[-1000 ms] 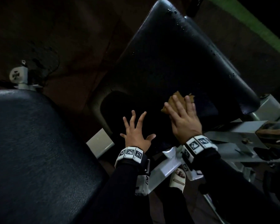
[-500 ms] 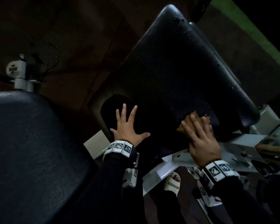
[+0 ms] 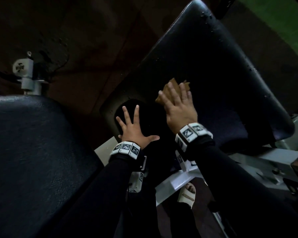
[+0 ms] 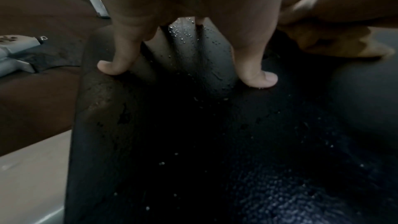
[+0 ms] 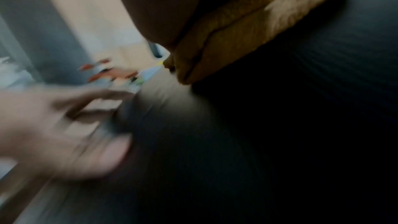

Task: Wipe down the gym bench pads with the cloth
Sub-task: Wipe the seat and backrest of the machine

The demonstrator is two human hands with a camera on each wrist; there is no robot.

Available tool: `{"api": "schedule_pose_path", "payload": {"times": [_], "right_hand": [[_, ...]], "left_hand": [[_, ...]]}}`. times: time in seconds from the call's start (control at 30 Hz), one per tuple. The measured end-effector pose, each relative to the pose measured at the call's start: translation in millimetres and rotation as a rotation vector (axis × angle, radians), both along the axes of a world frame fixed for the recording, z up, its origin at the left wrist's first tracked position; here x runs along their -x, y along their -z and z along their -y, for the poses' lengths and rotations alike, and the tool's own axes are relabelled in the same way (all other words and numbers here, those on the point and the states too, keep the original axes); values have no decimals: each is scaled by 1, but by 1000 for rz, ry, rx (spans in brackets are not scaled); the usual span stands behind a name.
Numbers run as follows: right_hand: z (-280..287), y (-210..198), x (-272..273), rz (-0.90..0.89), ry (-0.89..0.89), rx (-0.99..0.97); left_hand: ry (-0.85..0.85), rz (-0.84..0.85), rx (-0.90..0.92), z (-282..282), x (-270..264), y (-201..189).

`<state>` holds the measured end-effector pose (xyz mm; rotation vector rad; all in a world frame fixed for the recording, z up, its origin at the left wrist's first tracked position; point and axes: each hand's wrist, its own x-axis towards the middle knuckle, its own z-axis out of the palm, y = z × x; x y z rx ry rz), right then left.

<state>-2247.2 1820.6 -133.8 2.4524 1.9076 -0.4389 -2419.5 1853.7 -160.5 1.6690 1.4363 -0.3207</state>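
Tan cloth (image 3: 175, 86) mostly hidden under flat right hand (image 3: 178, 107); left hand (image 3: 135, 129) splayed, seemingly on pad (image 3: 213, 69).

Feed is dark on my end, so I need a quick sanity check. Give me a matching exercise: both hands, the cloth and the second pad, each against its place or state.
1. left hand
2. right hand
3. cloth
4. second pad

A. under flat fingers
B. fingers spread, bare on the bench pad
C. untouched, at the left
D. pressing the cloth

Pairs: 1-B, 2-D, 3-A, 4-C
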Motion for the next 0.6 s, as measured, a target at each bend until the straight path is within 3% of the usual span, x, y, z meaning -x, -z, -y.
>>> {"api": "schedule_pose_path", "payload": {"times": [0.13,0.3,0.47,0.6], "right_hand": [[62,2,12,23,-153,23],[108,-19,-22,73,-34,44],[60,-30,-52,8,222,-65],[3,-20,-42,34,236,-110]], "left_hand": [[-10,3,-2,0,-1,-2],[9,-3,31,-2,-2,-2],[-9,10,31,-2,-3,0],[-20,23,14,-1,-2,2]]}}
